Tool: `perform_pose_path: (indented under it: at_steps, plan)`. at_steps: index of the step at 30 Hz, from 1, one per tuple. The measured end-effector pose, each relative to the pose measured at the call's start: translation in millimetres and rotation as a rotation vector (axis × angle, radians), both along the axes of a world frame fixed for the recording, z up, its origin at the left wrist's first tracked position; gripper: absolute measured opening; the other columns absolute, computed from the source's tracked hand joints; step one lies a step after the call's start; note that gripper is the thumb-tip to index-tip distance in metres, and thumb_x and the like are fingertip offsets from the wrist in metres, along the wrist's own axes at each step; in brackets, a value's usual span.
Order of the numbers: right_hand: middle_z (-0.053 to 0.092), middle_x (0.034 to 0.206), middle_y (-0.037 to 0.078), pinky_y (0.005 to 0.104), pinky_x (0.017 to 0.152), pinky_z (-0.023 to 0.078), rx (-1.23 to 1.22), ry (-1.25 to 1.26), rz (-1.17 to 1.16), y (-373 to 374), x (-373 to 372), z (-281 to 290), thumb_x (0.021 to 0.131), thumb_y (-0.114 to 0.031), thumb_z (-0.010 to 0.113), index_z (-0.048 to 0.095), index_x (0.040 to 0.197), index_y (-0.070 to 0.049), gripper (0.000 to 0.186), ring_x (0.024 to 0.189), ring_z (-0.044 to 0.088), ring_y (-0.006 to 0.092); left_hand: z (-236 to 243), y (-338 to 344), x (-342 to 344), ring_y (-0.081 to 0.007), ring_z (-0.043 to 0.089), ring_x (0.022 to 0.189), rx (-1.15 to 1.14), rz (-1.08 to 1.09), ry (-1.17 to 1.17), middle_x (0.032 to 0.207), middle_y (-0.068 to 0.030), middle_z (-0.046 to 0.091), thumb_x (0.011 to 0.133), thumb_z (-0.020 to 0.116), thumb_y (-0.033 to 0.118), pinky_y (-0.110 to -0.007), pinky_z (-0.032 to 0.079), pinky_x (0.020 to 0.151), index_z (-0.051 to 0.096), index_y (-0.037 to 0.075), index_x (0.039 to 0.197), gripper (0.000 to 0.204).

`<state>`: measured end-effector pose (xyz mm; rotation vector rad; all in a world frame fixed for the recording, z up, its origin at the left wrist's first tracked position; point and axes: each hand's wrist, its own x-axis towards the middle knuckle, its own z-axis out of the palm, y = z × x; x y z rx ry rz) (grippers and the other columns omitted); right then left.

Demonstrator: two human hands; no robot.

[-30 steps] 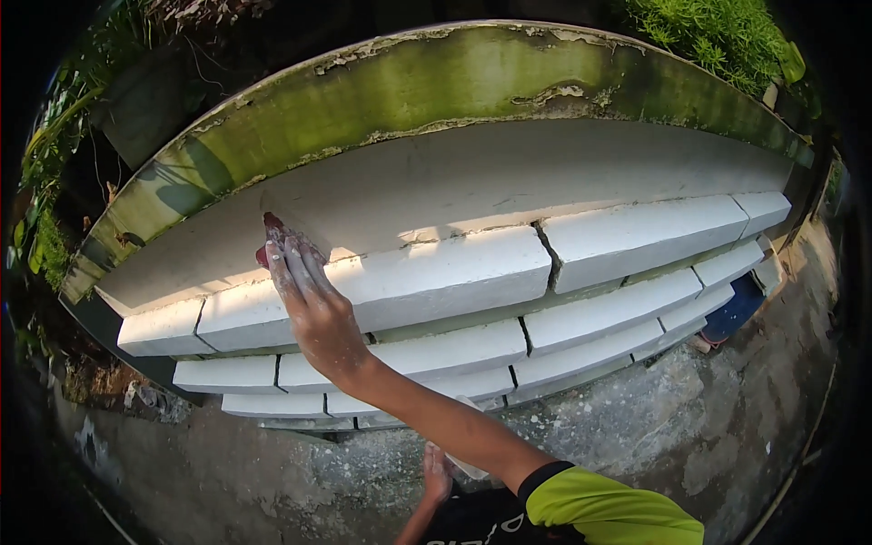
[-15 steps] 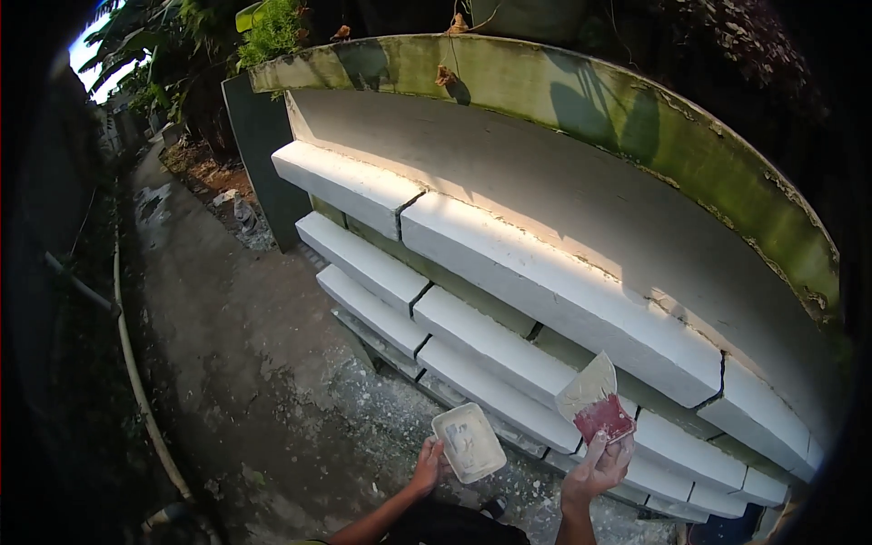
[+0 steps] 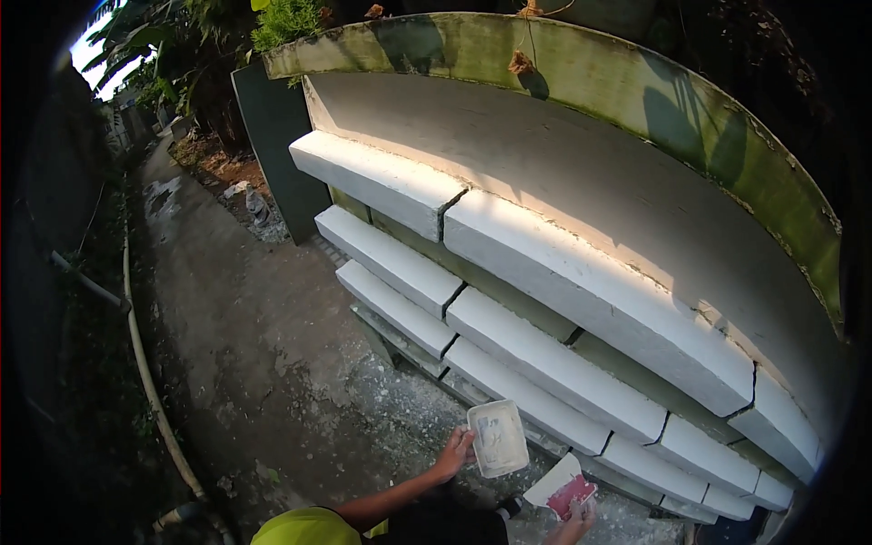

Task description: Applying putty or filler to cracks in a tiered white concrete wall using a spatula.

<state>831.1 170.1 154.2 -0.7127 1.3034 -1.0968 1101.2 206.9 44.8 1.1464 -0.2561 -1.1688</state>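
Near the bottom centre, my left hand grips the side of a small pale rectangular tub with a whitish smear inside. Lower and to its right, my right hand holds a wide putty scraper with a white-coated blade and red lower part. Both are in front of the rows of long white blocks, which are split by dark joints and stick out from the wall.
A pale upper wall sits under a curved mossy ledge, with plants behind. A concrete path runs up the left beside pipes and a dark wall. A dark green panel stands at the blocks' far end.
My right hand has come away from the upper blocks and dropped low with the scraper. The tub is now in clearer view, slightly right of its position half a second ago. The view has turned left.
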Motion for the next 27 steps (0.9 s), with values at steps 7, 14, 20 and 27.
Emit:
perform_pose_path:
  at_steps: [7, 14, 20, 27]
  plan:
    - [0.058, 0.116, 0.011, 0.0358, 0.088, 0.048, -0.010, -0.057, -0.394, 47.2, 8.9, 20.4, 0.081, -0.008, 0.055, 0.048, 0.127, -0.001, 0.047, 0.106, 0.057, 0.0235, 1.5, -21.3, 0.5, -0.0134, 0.062, 0.086, 0.016, -0.206, -0.074, 0.101, -0.0033, 0.058, 0.099, 0.045, 0.040, -0.033, 0.054, 0.074, 0.043, 0.012, 0.122, 0.036]
    - [0.061, 0.106, 0.005, 0.0292, 0.073, 0.048, -0.234, 0.126, -0.160, 49.0, -4.3, 41.8, 0.089, -0.012, 0.054, 0.053, 0.123, -0.003, 0.035, 0.090, 0.059, 0.0132, 68.8, -9.7, -24.8, -0.0109, 0.060, 0.082, -0.151, -0.173, -0.129, 0.102, -0.0028, 0.057, 0.101, 0.041, 0.038, -0.028, 0.053, 0.069, 0.041, 0.011, 0.125, 0.036]
    - [0.063, 0.105, 0.019, 0.0380, 0.082, 0.051, -0.727, 0.704, 0.163, 54.3, 8.1, 76.5, 0.094, -0.012, 0.047, 0.052, 0.122, 0.002, 0.031, 0.088, 0.064, 0.0314, 64.1, 39.3, -65.2, -0.0188, 0.060, 0.102, -0.154, -0.228, -0.215, 0.119, -0.0058, 0.054, 0.102, 0.040, 0.035, -0.038, 0.053, 0.083, 0.035, 0.010, 0.135, 0.041]
    - [0.060, 0.111, 0.029, 0.0480, 0.083, 0.049, -0.636, 0.758, 0.454, 100.5, -17.1, 68.3, 0.094, -0.011, 0.047, 0.049, 0.126, 0.003, 0.036, 0.098, 0.060, 0.0456, 73.8, 100.0, -129.2, -0.0115, 0.061, 0.089, -0.165, -0.192, -0.181, 0.107, -0.0036, 0.056, 0.101, 0.041, 0.039, -0.029, 0.053, 0.072, 0.038, 0.011, 0.130, 0.041]
